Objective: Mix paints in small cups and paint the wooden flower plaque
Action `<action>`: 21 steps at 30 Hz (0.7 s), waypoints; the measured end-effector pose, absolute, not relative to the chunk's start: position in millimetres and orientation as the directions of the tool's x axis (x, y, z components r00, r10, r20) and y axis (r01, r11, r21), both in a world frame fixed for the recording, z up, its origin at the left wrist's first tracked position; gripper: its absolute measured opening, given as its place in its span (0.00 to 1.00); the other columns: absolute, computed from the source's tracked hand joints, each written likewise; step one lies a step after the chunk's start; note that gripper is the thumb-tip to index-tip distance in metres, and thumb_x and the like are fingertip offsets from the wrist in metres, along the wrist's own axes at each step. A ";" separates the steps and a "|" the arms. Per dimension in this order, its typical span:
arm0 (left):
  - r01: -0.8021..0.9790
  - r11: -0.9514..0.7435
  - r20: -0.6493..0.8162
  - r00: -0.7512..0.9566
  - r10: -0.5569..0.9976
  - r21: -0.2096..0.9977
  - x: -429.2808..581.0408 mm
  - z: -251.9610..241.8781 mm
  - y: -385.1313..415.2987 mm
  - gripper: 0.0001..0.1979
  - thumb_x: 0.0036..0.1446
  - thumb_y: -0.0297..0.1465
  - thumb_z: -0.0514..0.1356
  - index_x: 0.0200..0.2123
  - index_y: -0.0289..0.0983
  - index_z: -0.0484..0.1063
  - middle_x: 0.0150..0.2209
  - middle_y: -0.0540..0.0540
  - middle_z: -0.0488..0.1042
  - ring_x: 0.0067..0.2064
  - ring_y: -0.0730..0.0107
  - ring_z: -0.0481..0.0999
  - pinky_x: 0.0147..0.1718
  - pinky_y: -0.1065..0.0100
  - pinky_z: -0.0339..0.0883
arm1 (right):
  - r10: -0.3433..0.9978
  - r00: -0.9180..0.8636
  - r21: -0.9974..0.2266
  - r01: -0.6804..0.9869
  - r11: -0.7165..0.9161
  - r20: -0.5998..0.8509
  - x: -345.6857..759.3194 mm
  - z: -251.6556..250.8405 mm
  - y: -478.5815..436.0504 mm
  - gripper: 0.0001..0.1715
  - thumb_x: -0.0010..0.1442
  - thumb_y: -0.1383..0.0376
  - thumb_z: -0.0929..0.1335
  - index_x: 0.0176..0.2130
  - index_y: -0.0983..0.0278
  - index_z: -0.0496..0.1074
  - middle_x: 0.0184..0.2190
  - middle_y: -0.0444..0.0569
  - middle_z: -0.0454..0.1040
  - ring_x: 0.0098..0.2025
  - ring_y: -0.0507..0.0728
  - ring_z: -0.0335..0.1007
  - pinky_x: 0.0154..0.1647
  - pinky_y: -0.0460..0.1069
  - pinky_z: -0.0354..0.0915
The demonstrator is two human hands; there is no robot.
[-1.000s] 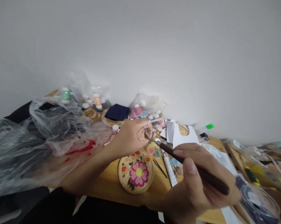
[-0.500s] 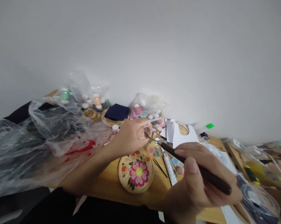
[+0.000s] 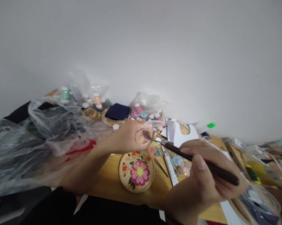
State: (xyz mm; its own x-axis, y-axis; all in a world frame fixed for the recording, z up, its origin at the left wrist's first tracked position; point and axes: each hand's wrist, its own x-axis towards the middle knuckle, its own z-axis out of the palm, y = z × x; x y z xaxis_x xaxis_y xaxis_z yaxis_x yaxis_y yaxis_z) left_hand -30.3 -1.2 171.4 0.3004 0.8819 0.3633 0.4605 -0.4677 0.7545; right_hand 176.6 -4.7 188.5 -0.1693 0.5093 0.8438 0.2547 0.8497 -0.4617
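My left hand (image 3: 125,136) grips a small clear round plastic cup (image 3: 141,140), tilted toward me, with a clear lid (image 3: 154,123) flipped up beside it. Some brownish material shows inside the cup. My right hand (image 3: 205,175) is closed around the dark wooden handle of a palette knife (image 3: 172,148). Its thin metal tip is in the cup's mouth. Below the cup lies a round wooden plaque (image 3: 139,173) with a painted pink flower, green leaves and small orange fruits.
Two thin brushes (image 3: 161,167) and a white paint tube (image 3: 171,170) lie right of the plaque, near several small cups. A dark blue cloth (image 3: 118,112) and bagged paint jars (image 3: 141,109) stand behind. Crumpled clear plastic (image 3: 49,143) covers the left side. White paper (image 3: 180,134) lies at right.
The cup has tipped further toward me, so its inside shows more, and its lid lies flatter. My right hand and the palette knife have shifted slightly right.
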 end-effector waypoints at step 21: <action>0.500 -0.547 0.483 0.265 0.835 0.671 -29.1 162.6 1.6 0.05 0.48 0.22 0.62 0.26 0.36 0.69 0.26 0.54 0.71 0.28 0.76 0.70 0.29 0.73 0.59 | 0.458 -0.183 -0.423 0.201 0.884 0.870 172.8 189.7 -9.5 0.08 0.58 0.73 0.66 0.30 0.63 0.74 0.24 0.44 0.75 0.23 0.53 0.73 0.24 0.50 0.71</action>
State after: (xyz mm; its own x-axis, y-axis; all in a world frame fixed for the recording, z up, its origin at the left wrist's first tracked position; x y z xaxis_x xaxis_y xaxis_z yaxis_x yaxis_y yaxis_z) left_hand -29.1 1.6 162.6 0.2647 0.8347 0.4829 0.5003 -0.5470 0.6711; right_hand 172.8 -9.5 189.7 -0.1834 0.4583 0.8697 0.2005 0.8835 -0.4233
